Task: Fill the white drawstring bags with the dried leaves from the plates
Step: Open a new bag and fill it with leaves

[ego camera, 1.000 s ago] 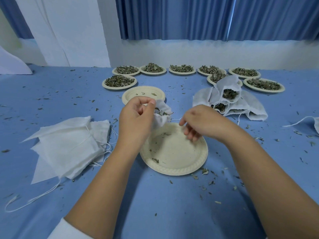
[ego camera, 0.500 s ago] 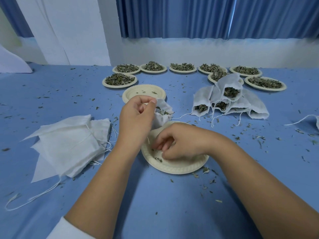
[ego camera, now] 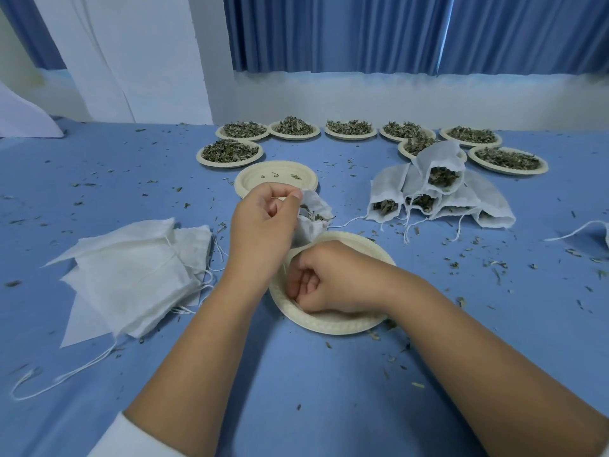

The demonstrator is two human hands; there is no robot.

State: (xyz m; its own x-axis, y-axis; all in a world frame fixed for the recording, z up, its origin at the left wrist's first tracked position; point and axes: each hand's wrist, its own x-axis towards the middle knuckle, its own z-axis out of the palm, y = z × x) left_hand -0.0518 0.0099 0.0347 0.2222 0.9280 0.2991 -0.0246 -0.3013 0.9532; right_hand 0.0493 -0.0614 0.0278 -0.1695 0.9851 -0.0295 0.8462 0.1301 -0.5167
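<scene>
Right hand point(ego camera: 333, 282) has dropped from the bag mouth onto the plate point(ego camera: 346, 326), fingers curled, likely scraping up scraps; cannot tell if it holds any. Left hand point(ego camera: 263, 232) pinches the bag point(ego camera: 313, 225) rim, mouth open over the plate to catch spills, dried leaves point(ego camera: 315, 215) inside. Filled bags point(ego camera: 487, 206) behind, empty bags point(ego camera: 131, 275) left.

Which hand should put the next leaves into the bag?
Probably the right hand. It rests curled on the near plate, just below the bag, while the left hand is busy pinching that bag's top edge.
</scene>
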